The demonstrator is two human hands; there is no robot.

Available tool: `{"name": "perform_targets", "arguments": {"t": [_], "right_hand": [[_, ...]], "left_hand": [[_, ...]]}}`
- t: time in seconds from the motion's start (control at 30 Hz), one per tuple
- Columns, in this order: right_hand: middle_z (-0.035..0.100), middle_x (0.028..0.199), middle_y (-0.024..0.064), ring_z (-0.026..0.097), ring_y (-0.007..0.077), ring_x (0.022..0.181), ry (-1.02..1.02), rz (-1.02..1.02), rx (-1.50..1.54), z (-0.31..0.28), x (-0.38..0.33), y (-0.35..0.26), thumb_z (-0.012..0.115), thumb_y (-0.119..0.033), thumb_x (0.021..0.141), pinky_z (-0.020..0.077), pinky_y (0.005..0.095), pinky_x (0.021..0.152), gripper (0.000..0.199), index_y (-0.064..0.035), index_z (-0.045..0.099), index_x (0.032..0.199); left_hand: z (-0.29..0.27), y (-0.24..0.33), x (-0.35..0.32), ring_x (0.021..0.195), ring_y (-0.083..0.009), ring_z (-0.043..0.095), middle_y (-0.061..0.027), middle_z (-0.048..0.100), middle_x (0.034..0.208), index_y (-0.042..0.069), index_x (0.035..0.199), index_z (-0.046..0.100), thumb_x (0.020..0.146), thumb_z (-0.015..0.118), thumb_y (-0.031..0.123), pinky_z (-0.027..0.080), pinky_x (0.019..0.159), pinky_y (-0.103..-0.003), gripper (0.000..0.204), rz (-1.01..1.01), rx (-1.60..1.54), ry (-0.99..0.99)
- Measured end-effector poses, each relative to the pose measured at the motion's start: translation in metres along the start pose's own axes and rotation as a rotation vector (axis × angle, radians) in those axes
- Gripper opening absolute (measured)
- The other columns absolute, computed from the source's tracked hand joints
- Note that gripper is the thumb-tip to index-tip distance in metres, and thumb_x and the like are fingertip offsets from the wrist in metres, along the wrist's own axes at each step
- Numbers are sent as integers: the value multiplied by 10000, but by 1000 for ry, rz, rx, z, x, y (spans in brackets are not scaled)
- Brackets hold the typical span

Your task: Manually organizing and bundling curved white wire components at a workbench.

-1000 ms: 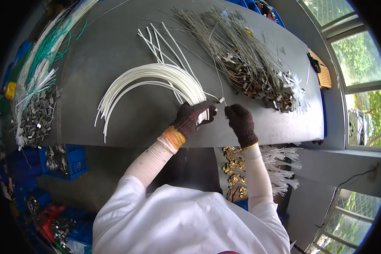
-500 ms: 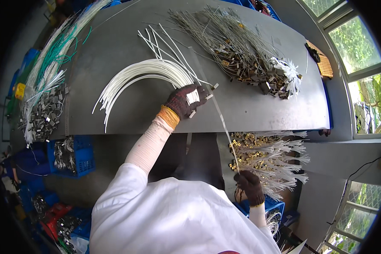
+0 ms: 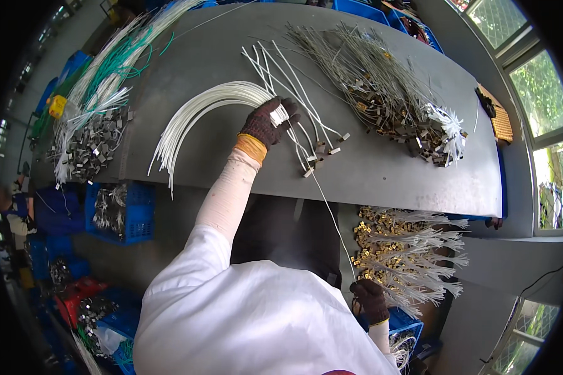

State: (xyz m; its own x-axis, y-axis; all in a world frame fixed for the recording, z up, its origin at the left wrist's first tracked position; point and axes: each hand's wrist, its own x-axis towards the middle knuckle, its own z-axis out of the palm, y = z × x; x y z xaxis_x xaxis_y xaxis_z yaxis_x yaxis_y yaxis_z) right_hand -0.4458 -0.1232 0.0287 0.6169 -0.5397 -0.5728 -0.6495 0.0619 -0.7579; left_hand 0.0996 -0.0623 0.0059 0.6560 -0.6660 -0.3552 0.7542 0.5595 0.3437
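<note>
The left hand (image 3: 269, 122) pinches the white tube bundle (image 3: 200, 112) while the right hand (image 3: 370, 299) grips one thin wire (image 3: 331, 215), which may snag under those fingers

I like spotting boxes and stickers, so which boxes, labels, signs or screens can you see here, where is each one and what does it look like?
No labels, signs or screens show; only bins.
Blue crate: below the table's left edge, boxy with slotted sides, holding grey metal clips.
Blue bins: behind the table's far edge, boxy.
Blue bin: low right, beside the right hand, part hidden.
Red tray: low left on the floor, shallow.
</note>
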Motion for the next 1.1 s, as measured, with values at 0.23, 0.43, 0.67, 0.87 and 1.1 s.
{"name": "perform_targets", "arguments": {"t": [0.23, 0.43, 0.67, 0.87, 1.1], "right_hand": [[556, 680, -24, 492, 68, 633, -29, 19, 57, -5, -1, 16, 668, -146, 910, 392, 274, 557, 110, -66, 697, 841], [625, 727, -3, 577, 84, 651, -33, 38, 14, -7, -4, 17, 717, -208, 877, 475, 261, 589, 139, -70, 717, 896], [650, 745, 7, 587, 93, 685, -63, 38, 6, -6, -5, 0, 623, -165, 934, 456, 262, 612, 164, -42, 730, 914], [634, 721, 5, 566, 97, 647, -66, 42, 16, -4, -3, 1, 617, -188, 940, 444, 271, 586, 195, -31, 731, 918], [584, 660, -15, 512, 76, 588, -2, 23, 104, -3, -1, 11, 653, -245, 937, 407, 256, 541, 219, -36, 718, 925]], "left_hand": [[-3, 7, 1, 1004, -324, 666, -128, 693, 1030, 48, 1071, 631, 925, 627, 119, 548, 913, -550, 163, 62, 48, 8], [-7, 3, 1, 989, -314, 670, -121, 690, 1027, 52, 1080, 625, 932, 625, 127, 558, 910, -538, 165, 34, 36, -5], [-7, 8, -3, 979, -332, 665, -130, 666, 1001, 37, 1085, 610, 930, 627, 88, 573, 908, -558, 164, 50, -9, 6], [-5, 10, -10, 975, -318, 662, -127, 671, 998, 34, 1087, 630, 926, 631, 97, 561, 931, -543, 174, 70, 27, -25], [-10, 11, -9, 1028, -339, 646, -116, 645, 1027, 42, 1072, 613, 926, 625, 94, 565, 922, -582, 156, 67, -8, -54]]}}
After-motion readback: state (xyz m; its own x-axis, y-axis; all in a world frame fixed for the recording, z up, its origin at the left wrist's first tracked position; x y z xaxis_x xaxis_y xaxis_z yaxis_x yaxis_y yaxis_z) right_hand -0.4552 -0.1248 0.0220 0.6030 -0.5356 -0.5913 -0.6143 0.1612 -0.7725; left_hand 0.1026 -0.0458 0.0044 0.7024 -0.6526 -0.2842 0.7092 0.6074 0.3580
